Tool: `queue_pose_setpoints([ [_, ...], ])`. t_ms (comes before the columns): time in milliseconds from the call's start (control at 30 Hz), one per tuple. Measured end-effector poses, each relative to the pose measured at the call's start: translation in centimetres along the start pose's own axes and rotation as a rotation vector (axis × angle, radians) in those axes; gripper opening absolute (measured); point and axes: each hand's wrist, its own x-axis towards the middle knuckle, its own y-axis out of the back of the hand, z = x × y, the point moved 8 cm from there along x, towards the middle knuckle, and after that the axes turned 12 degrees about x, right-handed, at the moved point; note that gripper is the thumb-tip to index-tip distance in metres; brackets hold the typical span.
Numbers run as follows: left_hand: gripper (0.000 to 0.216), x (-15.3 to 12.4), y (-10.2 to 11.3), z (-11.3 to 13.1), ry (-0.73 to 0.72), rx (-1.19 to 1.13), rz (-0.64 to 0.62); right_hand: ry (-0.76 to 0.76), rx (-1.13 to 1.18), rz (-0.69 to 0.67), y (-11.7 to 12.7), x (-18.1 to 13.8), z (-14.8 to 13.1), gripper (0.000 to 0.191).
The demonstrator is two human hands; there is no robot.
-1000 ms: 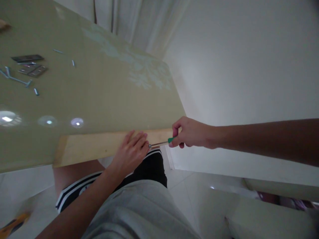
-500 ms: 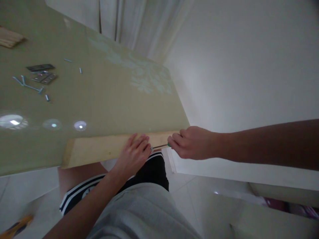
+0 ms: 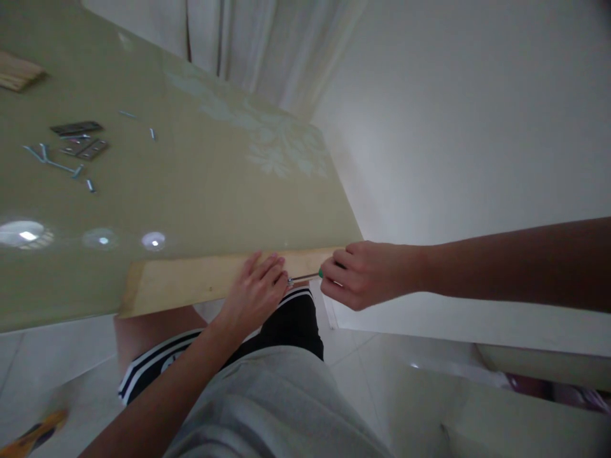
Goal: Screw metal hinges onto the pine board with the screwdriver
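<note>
A long pale wooden board [image 3: 181, 280] lies along the near edge of the table, jutting slightly over it. My left hand [image 3: 260, 286] grips the board near its middle, fingers laid over the top; the thumb is mostly hidden. Beside those fingertips, at the board's near edge, is a small shiny metal piece [image 3: 289, 282], too small to make out fully. The thin shaft of a screwdriver [image 3: 305, 277] reaches that piece from the right. Closed round its green handle is my right hand [image 3: 356, 273], which hides most of the handle.
Dark metal hinges [image 3: 88, 147] and several loose screws [image 3: 62, 165] lie on the greenish glossy table [image 3: 214, 191], at left. Farther left is another wooden piece [image 3: 19, 71]. A white wall [image 3: 453, 127] borders the right side. A yellow-orange object [image 3: 41, 432] sits on the floor.
My right hand's fingers have shifted and loosened a little round the screwdriver handle, and the wrist has turned slightly. My left hand and the board stay in place.
</note>
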Motion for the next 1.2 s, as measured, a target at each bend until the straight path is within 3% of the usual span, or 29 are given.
queue_pose_setpoints([
  [67, 0.016, 0.0, 0.0, 0.0, 0.0, -0.009, -0.006, -0.141, 0.091, 0.007, -0.1, 0.3, 1.1, 0.023],
  [133, 0.015, 0.0, 0.0, 0.0, 0.002, -0.016, -0.01, -0.467, 0.348, 0.036, -0.3, 0.4, 4.0, 0.01],
  [233, 0.015, 0.0, -0.1, 0.1, -0.008, -0.006, -0.021, -0.906, 0.895, 0.052, -2.3, -0.5, 7.1, 0.024],
  [300, 0.015, 0.1, -0.1, 0.1, -0.015, 0.004, -0.027, -0.981, 1.06, 0.018, -3.1, -0.8, 7.5, 0.028],
  [367, 0.016, 0.1, -0.1, 0.1, -0.011, 0.008, -0.029, -0.868, 0.872, 0.01, -2.4, -0.7, 7.4, 0.026],
  [500, 0.015, 0.2, 0.0, 0.1, -0.009, 0.018, -0.024, -0.259, 0.128, 0.053, -0.1, 0.1, 3.0, 0.013],
  [600, 0.013, 0.2, 0.0, 0.1, -0.009, 0.02, -0.015, 0.023, -0.115, 0.085, -0.2, -0.4, 0.1, 0.026],
  [667, 0.014, 0.1, 0.0, 0.1, -0.003, 0.016, -0.015, -0.017, -0.098, 0.086, -0.5, -0.4, 0.2, 0.024],
  [733, 0.014, 0.1, 0.0, 0.1, 0.001, 0.013, -0.023, -0.23, 0.064, 0.073, -0.8, -0.1, 2.0, 0.015],
  [800, 0.014, 0.0, -0.1, 0.2, 0.006, 0.007, -0.032, -0.556, 0.386, 0.062, -1.6, -0.5, 4.8, 0.009],
  [867, 0.014, 0.0, -0.3, 0.2, 0.008, -0.005, -0.042, -0.853, 0.807, 0.034, -3.3, -1.3, 6.7, 0.024],
  [933, 0.014, 0.0, -0.3, 0.1, 0.017, -0.022, -0.046, -0.991, 1.127, 0.001, -4.5, -1.6, 7.0, 0.031],
  [967, 0.014, 0.0, -0.4, 0.1, 0.021, -0.027, -0.047, -0.996, 1.175, -0.003, -4.6, -1.6, 7.0, 0.032],
  [1033, 0.014, 0.0, -0.3, 0.0, 0.024, -0.032, -0.045, -0.881, 0.983, 0.028, -3.6, -1.2, 6.9, 0.03],
  [1133, 0.015, 0.1, -0.1, 0.0, 0.019, -0.021, -0.024, -0.437, 0.341, 0.057, -1.1, 0.0, 4.3, 0.016],
  [1200, 0.015, 0.1, 0.0, 0.0, 0.013, -0.01, -0.013, -0.149, 0.012, 0.085, -0.6, 0.2, 1.9, 0.019],
])
